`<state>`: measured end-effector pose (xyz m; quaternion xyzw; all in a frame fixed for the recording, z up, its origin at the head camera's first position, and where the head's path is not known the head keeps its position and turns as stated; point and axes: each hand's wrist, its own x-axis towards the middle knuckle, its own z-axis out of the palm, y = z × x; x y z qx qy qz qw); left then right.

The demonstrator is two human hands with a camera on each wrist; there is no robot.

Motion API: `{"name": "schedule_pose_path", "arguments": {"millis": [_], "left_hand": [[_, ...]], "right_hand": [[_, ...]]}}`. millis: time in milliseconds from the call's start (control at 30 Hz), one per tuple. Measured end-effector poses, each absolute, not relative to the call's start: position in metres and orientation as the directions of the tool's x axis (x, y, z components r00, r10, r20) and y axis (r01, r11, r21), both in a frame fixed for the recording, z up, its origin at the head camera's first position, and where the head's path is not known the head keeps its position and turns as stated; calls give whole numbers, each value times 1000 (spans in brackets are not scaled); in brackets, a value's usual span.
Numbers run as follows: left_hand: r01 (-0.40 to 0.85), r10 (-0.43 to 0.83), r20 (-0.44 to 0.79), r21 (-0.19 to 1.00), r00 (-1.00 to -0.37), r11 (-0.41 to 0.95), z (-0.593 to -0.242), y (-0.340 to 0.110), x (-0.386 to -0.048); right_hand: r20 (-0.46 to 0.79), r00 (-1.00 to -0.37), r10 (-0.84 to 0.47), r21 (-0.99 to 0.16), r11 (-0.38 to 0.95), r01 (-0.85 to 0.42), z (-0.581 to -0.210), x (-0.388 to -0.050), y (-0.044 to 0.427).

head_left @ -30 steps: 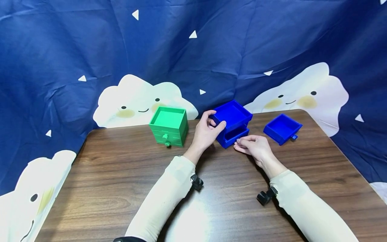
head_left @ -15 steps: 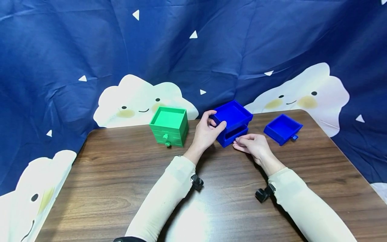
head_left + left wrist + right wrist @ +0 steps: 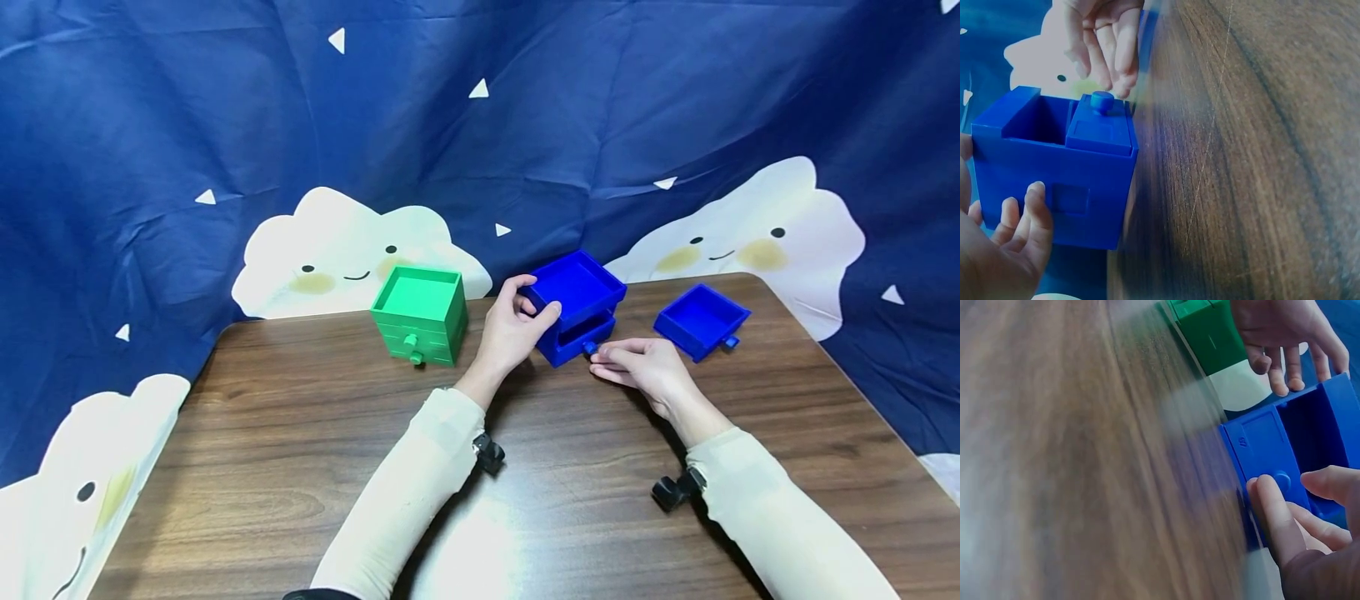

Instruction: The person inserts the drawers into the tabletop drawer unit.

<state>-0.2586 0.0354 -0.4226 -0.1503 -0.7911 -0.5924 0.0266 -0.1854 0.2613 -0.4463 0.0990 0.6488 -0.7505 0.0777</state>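
Observation:
A small blue drawer cabinet (image 3: 576, 287) stands on the table with its upper slot vacant and its lower drawer (image 3: 1099, 128) pushed in. My left hand (image 3: 513, 327) grips the cabinet at its left side, thumb near the top front corner. In the left wrist view, its fingers (image 3: 1038, 212) lie against the side wall. Just right of the drawer's round knob (image 3: 590, 347) is my right hand (image 3: 651, 373), fingers loosely extended and apart from the knob. Farther right, a loose blue drawer (image 3: 702, 319) lies on the table, its knob facing front right.
To the left stands a green drawer cabinet (image 3: 420, 317) with two knobs on its front. The wooden table (image 3: 300, 467) ends at the back against a dark blue curtain (image 3: 525, 125) printed with white clouds.
The lower blue drawer has slid slightly farther into the cabinet. My right hand has let go of its knob and drawn back to the right. The left hand has stayed put.

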Motion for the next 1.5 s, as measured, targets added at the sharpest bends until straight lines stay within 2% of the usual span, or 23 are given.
{"name": "schedule_pose_path", "arguments": {"millis": [700,1100,1500], "left_hand": [[267,218,214,930,-952,252,-424,34,-260],[268,208,218,930,-953,250,-423,34,-259],[260,209,210,932,-955,254,-423,35,-259]], "right_hand": [[-144,-990,-2,-978,-150,143,-431,-159,294],[-86,-996,7,-994,-62,85,-431,-148,307],[-32,-999,34,-991,-129,27,-432,-143,321]]}}
